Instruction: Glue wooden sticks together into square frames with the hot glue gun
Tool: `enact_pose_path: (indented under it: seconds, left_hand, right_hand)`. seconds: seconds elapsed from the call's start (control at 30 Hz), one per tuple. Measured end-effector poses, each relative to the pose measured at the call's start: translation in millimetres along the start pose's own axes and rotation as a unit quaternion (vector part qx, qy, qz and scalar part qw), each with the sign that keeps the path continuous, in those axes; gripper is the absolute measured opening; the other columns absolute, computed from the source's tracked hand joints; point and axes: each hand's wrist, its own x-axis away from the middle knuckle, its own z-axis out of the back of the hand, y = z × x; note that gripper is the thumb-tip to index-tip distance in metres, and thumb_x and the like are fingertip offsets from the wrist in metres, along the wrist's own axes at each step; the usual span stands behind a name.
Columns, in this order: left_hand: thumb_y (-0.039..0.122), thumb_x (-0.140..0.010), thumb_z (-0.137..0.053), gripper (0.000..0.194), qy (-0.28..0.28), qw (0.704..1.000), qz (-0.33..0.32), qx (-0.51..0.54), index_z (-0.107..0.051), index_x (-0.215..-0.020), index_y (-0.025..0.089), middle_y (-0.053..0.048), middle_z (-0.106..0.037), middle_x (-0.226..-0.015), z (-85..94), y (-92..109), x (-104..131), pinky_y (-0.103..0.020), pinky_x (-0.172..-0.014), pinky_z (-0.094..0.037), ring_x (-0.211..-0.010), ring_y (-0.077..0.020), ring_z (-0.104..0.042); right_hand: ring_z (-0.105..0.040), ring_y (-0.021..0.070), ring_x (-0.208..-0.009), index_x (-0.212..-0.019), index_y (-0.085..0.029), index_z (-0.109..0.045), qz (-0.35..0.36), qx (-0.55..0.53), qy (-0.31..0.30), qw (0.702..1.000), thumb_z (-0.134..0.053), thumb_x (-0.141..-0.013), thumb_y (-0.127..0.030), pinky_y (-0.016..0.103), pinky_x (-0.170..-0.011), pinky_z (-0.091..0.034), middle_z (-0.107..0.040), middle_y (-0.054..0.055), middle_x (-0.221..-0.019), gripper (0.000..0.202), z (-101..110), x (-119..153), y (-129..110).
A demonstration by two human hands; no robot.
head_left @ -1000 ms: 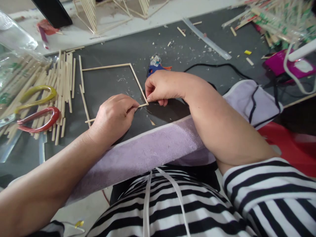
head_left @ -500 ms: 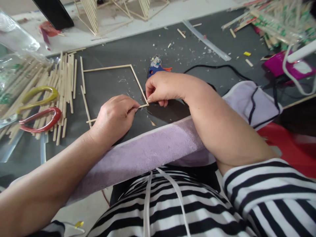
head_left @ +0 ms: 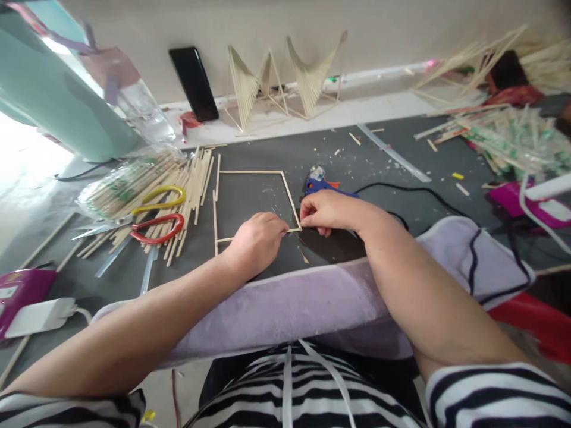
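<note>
Thin wooden sticks form a four-sided frame (head_left: 251,172) on the dark grey table. My left hand (head_left: 261,244) lies over its near side, fingertips pinching the near stick (head_left: 292,230) close to the right corner. At that corner my right hand (head_left: 323,213) has thumb and finger pressed together on the end of the right stick (head_left: 291,199). Just behind my right hand sits a blue glue gun (head_left: 319,183) with a whitish, messy nozzle end. Along the left side, two sticks (head_left: 215,217) overlap end to end.
Scissors (head_left: 158,229) with yellow and red handles rest on loose sticks (head_left: 196,184) at left. A black phone (head_left: 194,83) and stick models (head_left: 307,74) stand at the back. Bagged sticks (head_left: 513,134) lie right, and a lilac cloth (head_left: 285,303) covers the near edge.
The camera view has tilted up and shifted, showing more of the back wall and left side. Both hands keep their places at the frame's near right corner.
</note>
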Motion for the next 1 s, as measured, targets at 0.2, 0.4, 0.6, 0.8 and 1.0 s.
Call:
enact_pose_path:
  seconds: [0.2, 0.4, 0.6, 0.8, 1.0]
  left_hand:
    - [0.013, -0.089, -0.047, 0.023, -0.025, 0.999, 0.022, 0.001, -0.07, -0.091, 0.016, -0.006, -0.07, -0.092, 0.2, 1.2, 1.3, -0.033, -0.085, -0.049, -0.088, -0.0188, -0.063]
    - [0.014, -0.09, -0.046, 0.025, -0.041, 0.999, 0.036, -0.003, -0.07, -0.092, 0.016, -0.007, -0.07, -0.093, 2.1, 3.3, 3.2, -0.032, -0.085, -0.049, -0.089, -0.0193, -0.062]
    - [0.013, -0.09, -0.044, 0.026, -0.052, 0.998, 0.039, -0.002, -0.07, -0.092, 0.015, -0.007, -0.07, -0.094, 3.5, 4.7, 2.9, -0.032, -0.087, -0.049, -0.089, -0.0187, -0.062]
    - [0.013, -0.09, -0.045, 0.025, -0.041, 0.999, 0.026, -0.002, -0.07, -0.091, 0.016, -0.007, -0.07, -0.092, 1.9, 3.4, 2.3, -0.033, -0.087, -0.05, -0.089, -0.0185, -0.063]
    - [0.012, -0.089, -0.047, 0.023, -0.025, 1.0, 0.008, -0.002, -0.07, -0.091, 0.015, -0.008, -0.07, -0.092, -0.6, -0.3, 0.9, -0.035, -0.086, -0.051, -0.088, -0.0189, -0.064]
  right_hand:
    - [-0.056, 0.0109, -0.042, -0.079, -0.017, -0.059, -0.005, -0.01, 0.0, 1.0, -0.059, -0.079, -0.017, 0.021, -0.041, -0.049, -0.057, -0.003, -0.047, 0.0, -3.4, -5.0, 7.0]
    - [-0.058, 0.0121, -0.043, -0.078, -0.017, -0.058, -0.006, -0.012, 0.001, 1.0, -0.059, -0.079, -0.019, 0.022, -0.041, -0.05, -0.057, -0.003, -0.048, 0.002, -6.6, -8.5, 11.5]
    - [-0.057, 0.011, -0.042, -0.079, -0.017, -0.058, -0.003, -0.002, 0.002, 1.0, -0.058, -0.081, -0.02, 0.021, -0.041, -0.049, -0.057, -0.002, -0.048, 0.003, -6.5, -8.0, 10.7]
    - [-0.057, 0.0102, -0.043, -0.079, -0.017, -0.058, -0.005, -0.016, -0.001, 1.0, -0.062, -0.079, -0.02, 0.02, -0.042, -0.049, -0.056, -0.003, -0.049, 0.005, -5.0, -3.8, 5.3]
    - [-0.056, 0.0102, -0.042, -0.079, -0.017, -0.059, -0.002, -0.008, -0.001, 1.0, -0.063, -0.078, -0.018, 0.019, -0.041, -0.048, -0.056, -0.003, -0.049, 0.005, -2.5, -2.9, 4.3]
